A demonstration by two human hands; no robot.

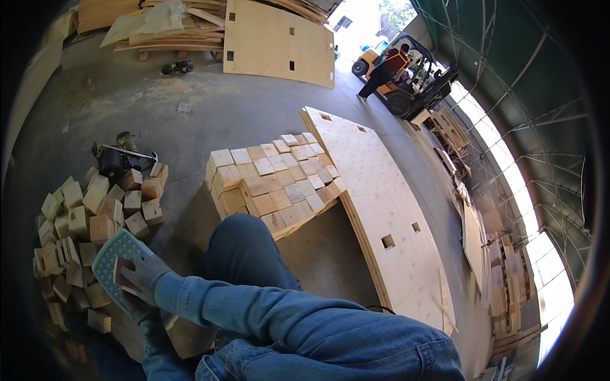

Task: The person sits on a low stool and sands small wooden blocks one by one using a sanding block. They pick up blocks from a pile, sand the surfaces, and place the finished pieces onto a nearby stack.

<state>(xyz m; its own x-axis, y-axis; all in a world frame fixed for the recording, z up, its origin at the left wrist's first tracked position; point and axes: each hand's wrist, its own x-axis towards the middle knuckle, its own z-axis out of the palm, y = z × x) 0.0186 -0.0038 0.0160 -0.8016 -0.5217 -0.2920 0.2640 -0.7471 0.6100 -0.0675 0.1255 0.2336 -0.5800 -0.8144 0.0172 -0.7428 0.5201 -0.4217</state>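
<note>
My right arm in a denim sleeve reaches across my body to the left. My right hand (124,267) wears a grey knit glove with a teal dotted palm turned up, and a small brown wooden block (121,274) is pinched against that palm. It hovers over a loose heap of wooden blocks (76,222) on the floor. My left hand (136,308), also in a grey glove, sits just below it, mostly hidden by the sleeve. What my left hand holds is not visible. A flat wood piece (184,336) lies by my left forearm.
A neat stack of wooden blocks (273,181) lies ahead of my knee, against a long plywood panel (381,203). A hammer and a dark power tool (117,155) lie past the heap. Farther off are plywood sheets (279,41), a forklift with a person (400,73), and lumber stacks (508,279) at right.
</note>
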